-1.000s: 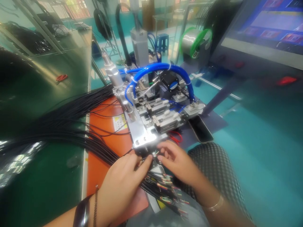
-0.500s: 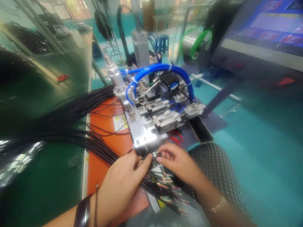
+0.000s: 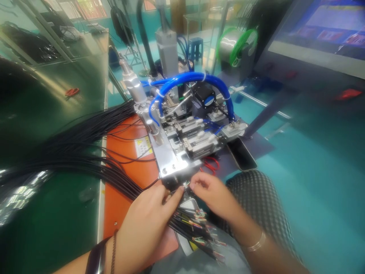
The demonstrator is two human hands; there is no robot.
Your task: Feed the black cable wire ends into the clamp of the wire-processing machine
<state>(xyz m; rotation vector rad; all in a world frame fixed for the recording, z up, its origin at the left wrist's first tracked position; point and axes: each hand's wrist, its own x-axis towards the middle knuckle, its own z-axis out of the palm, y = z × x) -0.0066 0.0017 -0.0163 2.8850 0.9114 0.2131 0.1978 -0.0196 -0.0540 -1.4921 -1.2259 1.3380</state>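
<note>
My left hand (image 3: 149, 215) is closed, thumb against bent fingers, on a black cable at the front edge of the metal machine (image 3: 173, 160). Most of that cable is hidden by the hand; its thin stripped wires (image 3: 186, 184) stick out past the thumb tip. My right hand (image 3: 215, 194) has its thumb and forefinger pinched together at the tips of these wires. Under both hands, several black cables with fanned, coloured wire ends (image 3: 199, 228) lie over my lap. A thick bundle of black cables (image 3: 119, 179) runs in from the left, passing under my left hand.
The machine carries a blue air hose (image 3: 196, 78) and stands on an orange surface (image 3: 125, 131). A phone (image 3: 242, 154) lies to its right, near red wire (image 3: 211, 165). Behind are a green-rimmed spool (image 3: 235, 47) and, at upper right, a screen (image 3: 322, 34).
My right hand's thumb and fingers, apart before, have closed together at the wire tips. My left hand keeps its place. The whole view has shifted slightly.
</note>
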